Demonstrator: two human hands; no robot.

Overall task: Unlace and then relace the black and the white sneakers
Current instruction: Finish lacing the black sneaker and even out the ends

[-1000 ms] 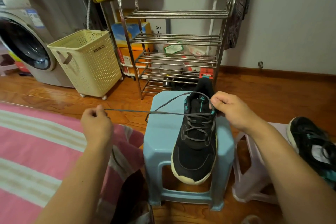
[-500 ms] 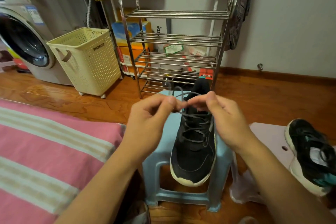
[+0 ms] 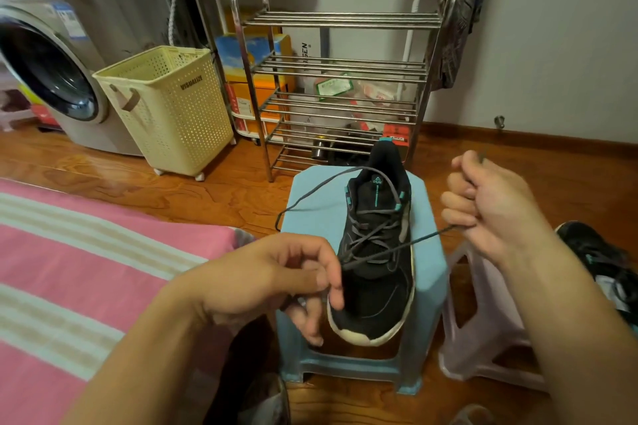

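A black sneaker (image 3: 374, 290) with teal accents and a cream sole stands toe toward me on a light blue stool (image 3: 428, 272). Its grey lace (image 3: 321, 188) loops out over the stool's left side and crosses the eyelets. My left hand (image 3: 276, 278) pinches the lace at the sneaker's left side near the lower eyelets. My right hand (image 3: 490, 203) is closed on the other lace end, pulled taut out to the right of the shoe. A second black sneaker (image 3: 600, 262) lies at the right edge on a pale pink stool (image 3: 483, 331).
A metal shoe rack (image 3: 338, 86) stands behind the stool against the wall. A cream laundry basket (image 3: 165, 107) and a washing machine (image 3: 45, 69) are at the back left. Pink striped bedding (image 3: 86, 269) fills the left foreground. The floor is wood.
My hands, which met above the shoe's tongue half a second ago, have parted: the right pulled the lace out to the right, the left dropped to the shoe's left side.
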